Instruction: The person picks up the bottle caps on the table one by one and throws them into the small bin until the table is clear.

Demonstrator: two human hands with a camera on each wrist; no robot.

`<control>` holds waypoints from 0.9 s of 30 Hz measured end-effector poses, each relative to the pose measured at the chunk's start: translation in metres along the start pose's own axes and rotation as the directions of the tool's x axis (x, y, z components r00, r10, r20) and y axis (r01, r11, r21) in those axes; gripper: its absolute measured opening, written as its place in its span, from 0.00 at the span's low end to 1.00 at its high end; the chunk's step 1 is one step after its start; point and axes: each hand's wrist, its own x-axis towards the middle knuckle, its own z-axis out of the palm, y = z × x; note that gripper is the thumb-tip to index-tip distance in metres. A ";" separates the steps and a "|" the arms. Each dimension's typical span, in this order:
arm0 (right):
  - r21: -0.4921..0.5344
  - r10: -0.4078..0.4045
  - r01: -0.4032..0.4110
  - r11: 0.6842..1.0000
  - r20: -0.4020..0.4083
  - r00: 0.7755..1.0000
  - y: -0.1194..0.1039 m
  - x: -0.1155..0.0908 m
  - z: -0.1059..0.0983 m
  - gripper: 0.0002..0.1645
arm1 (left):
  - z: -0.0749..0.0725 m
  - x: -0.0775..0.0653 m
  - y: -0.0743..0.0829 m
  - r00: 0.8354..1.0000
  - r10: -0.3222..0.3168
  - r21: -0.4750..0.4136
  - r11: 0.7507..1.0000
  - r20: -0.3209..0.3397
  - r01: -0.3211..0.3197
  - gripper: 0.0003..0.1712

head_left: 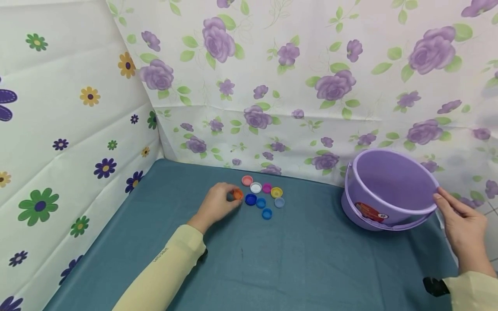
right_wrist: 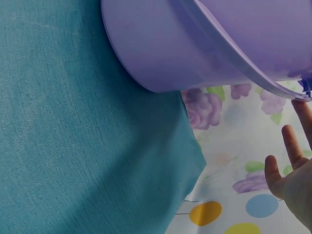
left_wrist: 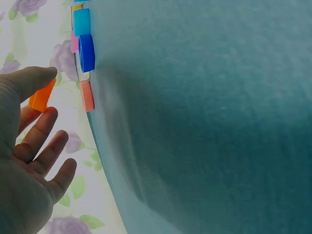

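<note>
Pinching the orange cap (head_left: pixel 238 194) near the frame's middle, the left hand (head_left: pixel 216 204) should squeeze softly; the right hand (head_left: pixel 464 225) grips the purple bucket (head_left: pixel 389 185) at frame right, best held steady.

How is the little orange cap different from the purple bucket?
Size: the orange cap is tiny, the purple bucket far larger. Fittings: the purple bucket has a carrying handle; the orange cap shows none. Grip: the left hand pinches the orange cap, while the right hand holds the purple bucket. Both are round.
</note>
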 end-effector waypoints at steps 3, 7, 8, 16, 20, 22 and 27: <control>-0.006 -0.002 0.002 1.000 0.002 1.000 0.000 0.000 0.000 0.27 | -0.002 0.003 0.002 1.000 0.004 -0.018 1.000 -0.020 -0.004 0.16; -0.010 -0.008 0.008 1.000 -0.004 1.000 -0.001 -0.001 0.000 0.26 | -0.003 0.008 0.006 0.998 0.010 -0.039 0.999 -0.055 -0.012 0.18; -0.008 -0.011 0.011 1.000 -0.005 1.000 -0.001 -0.001 0.000 0.26 | -0.004 0.009 0.008 0.998 0.011 -0.051 0.999 -0.064 -0.015 0.18; -0.012 -0.012 0.012 1.000 0.003 1.000 0.001 0.000 0.000 0.26 | -0.006 0.021 0.020 0.996 0.011 -0.101 0.995 -0.092 -0.020 0.20; -0.016 -0.001 0.001 1.000 0.016 1.000 0.002 0.000 0.000 0.27 | -0.007 0.029 0.026 0.993 0.042 -0.104 0.993 -0.109 -0.054 0.21; -0.006 -0.001 0.002 1.000 0.015 1.000 0.002 0.000 0.000 0.27 | -0.008 0.032 0.029 0.992 0.056 -0.112 0.991 -0.114 -0.069 0.21; -0.004 -0.002 0.002 1.000 0.011 1.000 0.002 0.001 0.000 0.27 | -0.009 0.041 0.039 0.992 0.057 -0.145 0.987 -0.112 -0.073 0.21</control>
